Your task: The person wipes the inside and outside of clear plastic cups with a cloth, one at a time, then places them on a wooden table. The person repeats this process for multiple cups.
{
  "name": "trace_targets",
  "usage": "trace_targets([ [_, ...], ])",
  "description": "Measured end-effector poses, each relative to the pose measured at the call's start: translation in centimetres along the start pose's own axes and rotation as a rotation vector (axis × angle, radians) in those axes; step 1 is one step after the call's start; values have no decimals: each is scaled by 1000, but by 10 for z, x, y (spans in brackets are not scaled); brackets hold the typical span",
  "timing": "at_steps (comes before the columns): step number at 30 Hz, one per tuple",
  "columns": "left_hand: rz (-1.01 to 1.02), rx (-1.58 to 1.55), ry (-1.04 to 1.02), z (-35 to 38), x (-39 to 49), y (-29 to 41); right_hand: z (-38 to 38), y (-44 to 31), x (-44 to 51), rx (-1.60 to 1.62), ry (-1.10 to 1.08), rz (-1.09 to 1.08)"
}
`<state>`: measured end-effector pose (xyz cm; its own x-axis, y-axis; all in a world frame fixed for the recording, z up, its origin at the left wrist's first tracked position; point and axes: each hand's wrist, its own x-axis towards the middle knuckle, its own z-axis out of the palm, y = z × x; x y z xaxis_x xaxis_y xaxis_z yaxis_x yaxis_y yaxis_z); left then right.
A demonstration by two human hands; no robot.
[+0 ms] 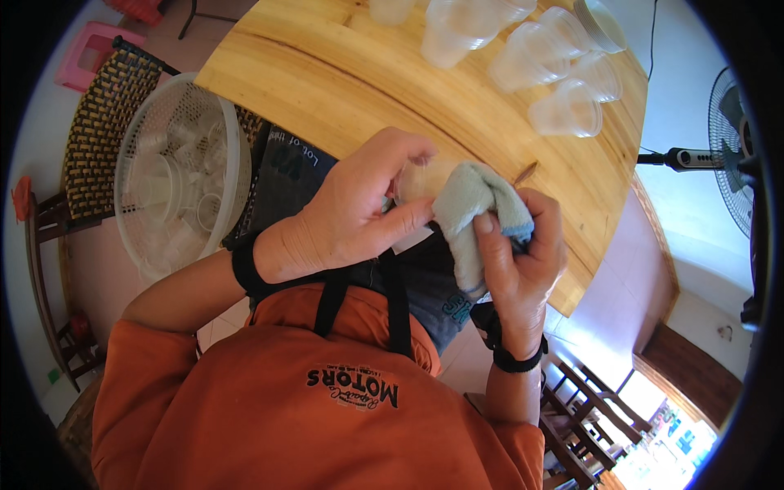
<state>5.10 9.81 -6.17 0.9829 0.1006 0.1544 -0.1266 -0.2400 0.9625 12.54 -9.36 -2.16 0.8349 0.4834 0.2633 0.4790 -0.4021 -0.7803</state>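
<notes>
Between thumb and fingers my left hand (358, 199) holds a clear plastic cup (416, 182), tipped on its side over the near edge of the table. My right hand (520, 245) grips a folded pale green and blue cloth (471, 208). The cloth covers the right end of the cup, so that end is hidden. Several stacks of clear plastic cups (530, 58) stand farther back on the wooden table (343, 79).
To the left, a white perforated plastic basket (233, 141) full of clear cups rests on a woven chair (101, 135). A pink stool (73, 55) is beyond it. At the right are a standing fan (729, 147) and wooden chairs (582, 416).
</notes>
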Motion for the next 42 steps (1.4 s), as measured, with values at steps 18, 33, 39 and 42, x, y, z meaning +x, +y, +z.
trace_targets([
  [18, 408, 321, -86, 1, 2, -5, -9, 9, 15, 67, -75, 244],
  [33, 37, 81, -138, -7, -2, -10, -13, 36, 15, 193, 119, 343],
  [39, -221, -508, -212, -6, -1, -8, -15, 26, -1, 267, -147, 360],
  [42, -288, -466, -290, -7, -1, -3, -8, 27, -2, 194, -153, 302],
])
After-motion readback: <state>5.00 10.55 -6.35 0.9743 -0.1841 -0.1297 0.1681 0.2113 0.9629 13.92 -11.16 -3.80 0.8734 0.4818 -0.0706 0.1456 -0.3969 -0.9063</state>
